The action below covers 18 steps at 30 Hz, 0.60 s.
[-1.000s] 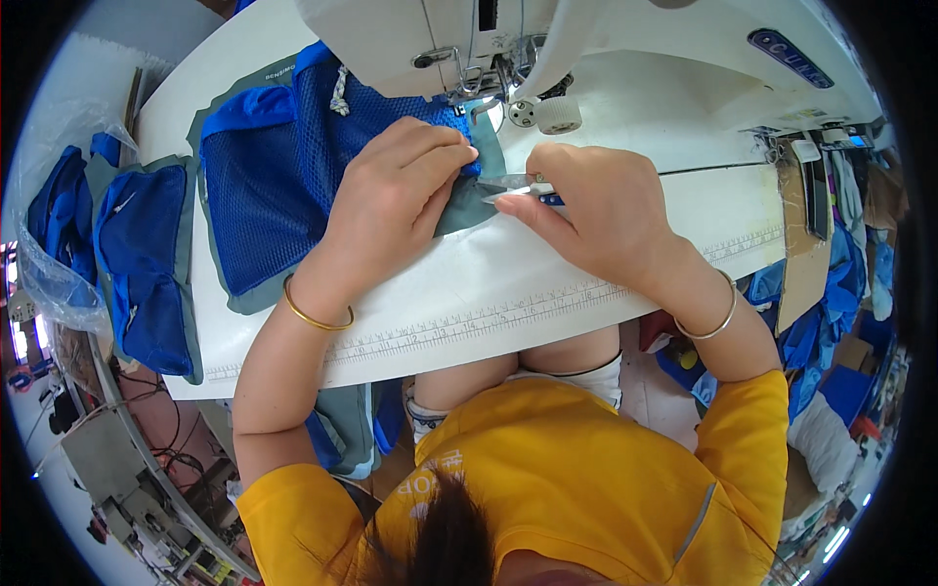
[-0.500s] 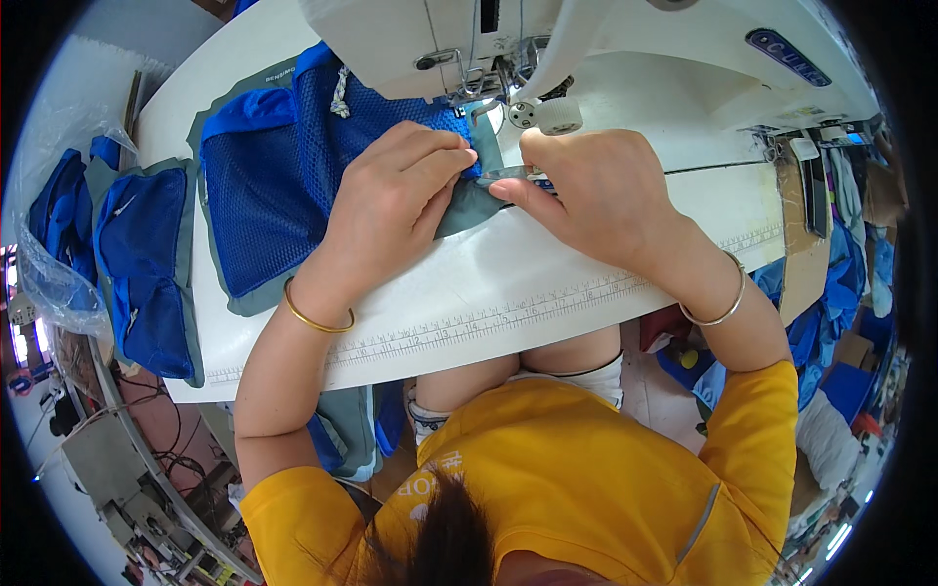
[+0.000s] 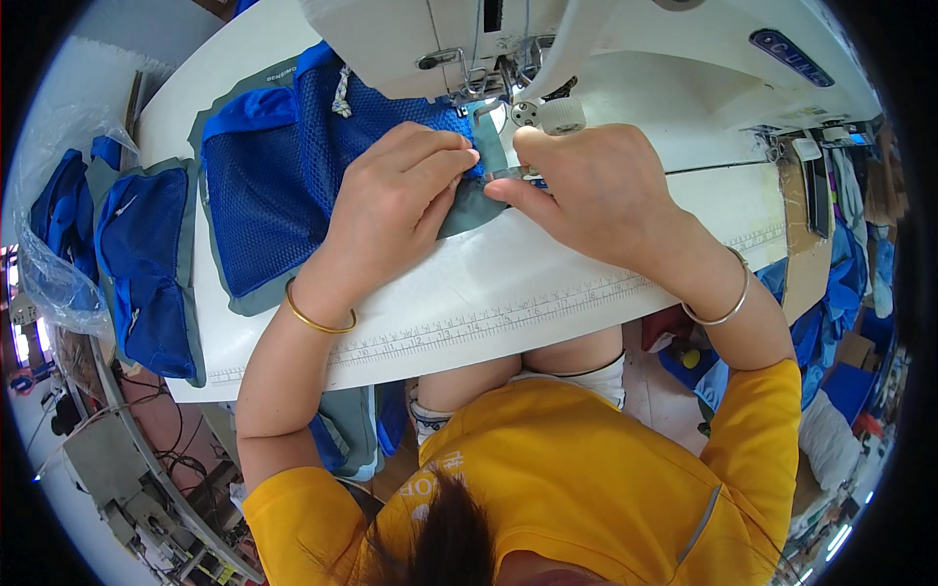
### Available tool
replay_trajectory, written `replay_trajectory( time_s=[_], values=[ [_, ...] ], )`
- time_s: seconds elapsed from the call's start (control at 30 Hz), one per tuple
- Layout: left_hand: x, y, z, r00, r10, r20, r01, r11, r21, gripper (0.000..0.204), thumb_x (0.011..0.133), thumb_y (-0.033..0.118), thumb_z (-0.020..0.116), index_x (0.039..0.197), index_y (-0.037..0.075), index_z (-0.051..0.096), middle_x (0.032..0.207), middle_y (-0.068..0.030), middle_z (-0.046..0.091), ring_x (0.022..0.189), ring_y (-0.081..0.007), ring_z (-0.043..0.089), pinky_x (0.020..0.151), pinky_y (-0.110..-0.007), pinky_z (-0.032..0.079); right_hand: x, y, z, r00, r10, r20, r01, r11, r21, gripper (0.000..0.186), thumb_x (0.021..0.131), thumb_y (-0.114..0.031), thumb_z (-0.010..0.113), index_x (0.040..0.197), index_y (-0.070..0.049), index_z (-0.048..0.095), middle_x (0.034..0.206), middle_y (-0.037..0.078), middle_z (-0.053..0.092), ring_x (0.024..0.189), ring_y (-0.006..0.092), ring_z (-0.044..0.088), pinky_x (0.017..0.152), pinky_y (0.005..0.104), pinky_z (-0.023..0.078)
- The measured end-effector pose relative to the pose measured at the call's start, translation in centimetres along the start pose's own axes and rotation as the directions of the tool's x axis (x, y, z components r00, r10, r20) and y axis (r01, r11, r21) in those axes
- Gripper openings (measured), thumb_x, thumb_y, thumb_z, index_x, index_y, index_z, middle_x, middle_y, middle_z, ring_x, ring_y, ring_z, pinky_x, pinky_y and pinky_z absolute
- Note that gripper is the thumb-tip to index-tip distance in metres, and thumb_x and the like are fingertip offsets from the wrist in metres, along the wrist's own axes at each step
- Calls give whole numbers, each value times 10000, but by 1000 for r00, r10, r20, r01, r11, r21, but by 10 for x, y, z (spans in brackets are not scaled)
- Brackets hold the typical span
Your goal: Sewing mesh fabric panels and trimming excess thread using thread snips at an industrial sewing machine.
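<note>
The sewing machine (image 3: 420, 44) is standing beyond the fingers (image 3: 432, 143); the blue-and-grey fabric piece (image 3: 259, 186) is lying beneath and left of them. The left hand (image 3: 396, 186) is pinching its edge; the right hand (image 3: 596, 186) is grasping small snips (image 3: 510, 174). Holding the fabric taut, blades clear of skin, seems wise.

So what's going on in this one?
A person in a yellow top sits at a sewing machine. The left hand holds a blue mesh and grey fabric piece near the needle area. The right hand grips small snips at its right edge; whether they touch the cloth is unclear. Another blue and grey piece lies at the left of the white table.
</note>
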<state>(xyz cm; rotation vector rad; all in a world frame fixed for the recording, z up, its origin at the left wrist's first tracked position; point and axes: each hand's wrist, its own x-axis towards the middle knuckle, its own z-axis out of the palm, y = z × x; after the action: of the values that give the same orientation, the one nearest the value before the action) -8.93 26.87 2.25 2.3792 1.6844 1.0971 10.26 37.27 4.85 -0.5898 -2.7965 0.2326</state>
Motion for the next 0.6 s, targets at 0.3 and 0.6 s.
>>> replay_trajectory(
  time_s=[0.3,0.6],
  values=[
    [-3,-5,1,999,33,-24,-33,999,-26,196,754,-36,704,944,-15,662,975,-153,695,886,-320,661,760,-373,551,-4,3,-1,985,-63,161,56,997,44,333,828,-418,702,814,-96,619,782,69,689,641,260,661,559,361,503],
    [0,6,2,984,171,42,-176,950,258,246,690,17,745,908,-7,632,1038,-135,656,919,-321,640,782,-380,549,-34,13,28,935,-347,-78,347,938,-15,301,779,-250,707,1045,-110,704,1170,-13,674,670,128,608,563,310,488]
  ],
)
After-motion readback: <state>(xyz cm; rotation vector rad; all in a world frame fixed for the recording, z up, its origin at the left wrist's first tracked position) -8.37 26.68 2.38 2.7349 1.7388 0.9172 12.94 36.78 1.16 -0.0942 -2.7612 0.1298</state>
